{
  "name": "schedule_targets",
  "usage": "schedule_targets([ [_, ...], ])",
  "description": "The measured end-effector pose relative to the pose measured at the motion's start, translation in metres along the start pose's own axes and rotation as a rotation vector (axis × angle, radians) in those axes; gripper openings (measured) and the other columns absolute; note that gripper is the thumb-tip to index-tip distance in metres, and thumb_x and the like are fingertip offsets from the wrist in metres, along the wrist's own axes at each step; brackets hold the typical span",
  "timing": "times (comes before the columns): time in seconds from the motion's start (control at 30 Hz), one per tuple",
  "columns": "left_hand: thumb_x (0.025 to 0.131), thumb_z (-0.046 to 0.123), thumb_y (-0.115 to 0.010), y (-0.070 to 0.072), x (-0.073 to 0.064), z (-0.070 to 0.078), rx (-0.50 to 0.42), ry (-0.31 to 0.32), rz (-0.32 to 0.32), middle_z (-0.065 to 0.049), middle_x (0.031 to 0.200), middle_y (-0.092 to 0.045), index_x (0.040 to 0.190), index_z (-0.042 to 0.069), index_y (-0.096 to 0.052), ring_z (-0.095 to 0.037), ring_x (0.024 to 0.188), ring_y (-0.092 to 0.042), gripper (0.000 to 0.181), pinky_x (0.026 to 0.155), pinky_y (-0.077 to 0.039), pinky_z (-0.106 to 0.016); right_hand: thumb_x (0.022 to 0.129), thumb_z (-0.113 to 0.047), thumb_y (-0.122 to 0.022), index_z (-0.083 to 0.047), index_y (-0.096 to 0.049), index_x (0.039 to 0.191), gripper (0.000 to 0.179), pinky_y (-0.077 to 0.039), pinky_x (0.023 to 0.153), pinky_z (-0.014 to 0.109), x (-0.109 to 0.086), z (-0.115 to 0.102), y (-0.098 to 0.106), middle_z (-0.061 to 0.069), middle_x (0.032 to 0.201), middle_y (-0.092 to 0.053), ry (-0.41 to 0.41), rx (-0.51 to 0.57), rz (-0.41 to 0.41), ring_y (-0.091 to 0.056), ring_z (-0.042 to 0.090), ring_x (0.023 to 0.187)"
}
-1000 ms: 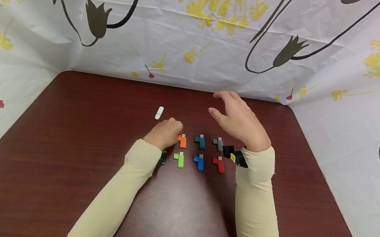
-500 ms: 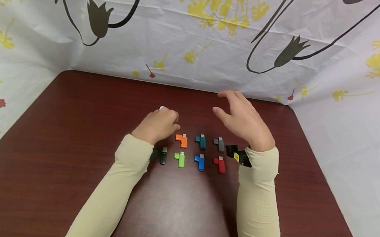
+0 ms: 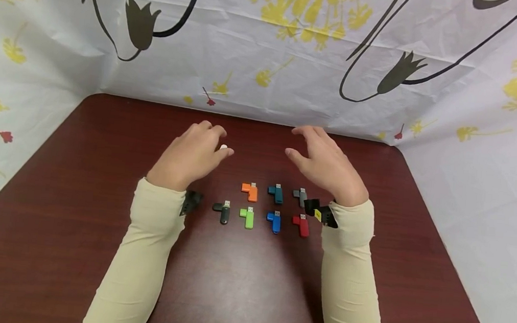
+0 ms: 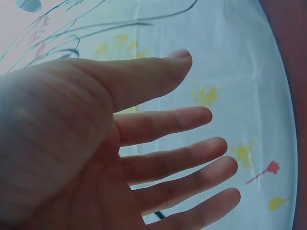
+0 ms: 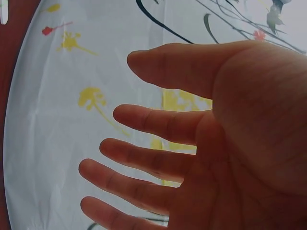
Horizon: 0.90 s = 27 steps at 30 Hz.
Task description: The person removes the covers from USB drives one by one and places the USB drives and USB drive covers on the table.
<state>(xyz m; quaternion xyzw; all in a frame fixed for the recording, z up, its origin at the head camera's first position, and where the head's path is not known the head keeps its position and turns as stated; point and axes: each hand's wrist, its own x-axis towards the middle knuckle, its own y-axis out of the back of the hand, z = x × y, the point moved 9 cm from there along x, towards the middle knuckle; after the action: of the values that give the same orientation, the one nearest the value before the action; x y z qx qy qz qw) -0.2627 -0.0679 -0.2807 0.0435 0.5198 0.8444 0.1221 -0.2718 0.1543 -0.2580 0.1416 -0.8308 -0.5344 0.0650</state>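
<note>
The white USB stick [image 3: 223,147] lies on the desk [image 3: 100,178] behind the orange stick [image 3: 250,191], just past the left hand [image 3: 190,155], whose grip is wide and empty. The right hand [image 3: 327,165], also spread empty, hovers farther off. The stick's long axis is hidden; no writing is readable.

Worktop [image 3: 74,207] dark red-brown wood-grain, smooth, soft sheen near front edge; backdrop sheet [image 3: 268,44] thin white plastic-like film, creased, printed with yellow and black flowers; flash drives, orange [image 3: 250,191], teal [image 3: 276,193], green [image 3: 247,217], blue [image 3: 274,221], red [image 3: 301,225], matt coloured plastic with bare metal plugs; sleeves [image 3: 139,264] cream ribbed knit cloth, matt; hands bare.
</note>
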Motion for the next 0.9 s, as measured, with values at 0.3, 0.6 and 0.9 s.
schedule_targets([
  [0.3, 0.112, 0.032, -0.06, 0.018, -0.008, -0.009, -0.017, 0.031, 0.03, -0.023, 0.158, -0.048, 0.156, 0.002, -0.052, -0.042, 0.148, -0.044, 0.054, 0.117, -0.045, -0.062, 0.111, -0.035, -0.061, -0.01, -0.048, 0.158, 0.054, -0.045, 0.119, 0.056, 0.016, -0.032, -0.021, 0.013, 0.164, -0.044, 0.046, 0.016, -0.024, -0.05, 0.032, 0.144],
  [0.6, 0.112, 0.03, -0.059, 0.021, -0.009, -0.01, -0.03, 0.024, 0.054, -0.023, 0.156, -0.049, 0.155, 0.002, -0.053, -0.042, 0.147, -0.045, 0.052, 0.116, -0.046, -0.063, 0.112, -0.031, -0.059, -0.01, -0.049, 0.158, 0.052, -0.043, 0.123, 0.05, 0.052, -0.067, -0.052, 0.012, 0.163, -0.049, 0.1, 0.038, -0.029, -0.049, 0.03, 0.15],
  [0.9, 0.112, 0.031, -0.058, 0.024, -0.012, -0.012, -0.033, 0.007, 0.08, -0.023, 0.152, -0.053, 0.152, 0.002, -0.056, -0.043, 0.146, -0.046, 0.049, 0.112, -0.048, -0.064, 0.113, -0.016, -0.051, -0.006, -0.045, 0.163, 0.051, -0.029, 0.134, 0.048, 0.096, -0.075, -0.123, 0.018, 0.175, -0.033, 0.104, -0.015, -0.125, -0.029, 0.034, 0.165],
])
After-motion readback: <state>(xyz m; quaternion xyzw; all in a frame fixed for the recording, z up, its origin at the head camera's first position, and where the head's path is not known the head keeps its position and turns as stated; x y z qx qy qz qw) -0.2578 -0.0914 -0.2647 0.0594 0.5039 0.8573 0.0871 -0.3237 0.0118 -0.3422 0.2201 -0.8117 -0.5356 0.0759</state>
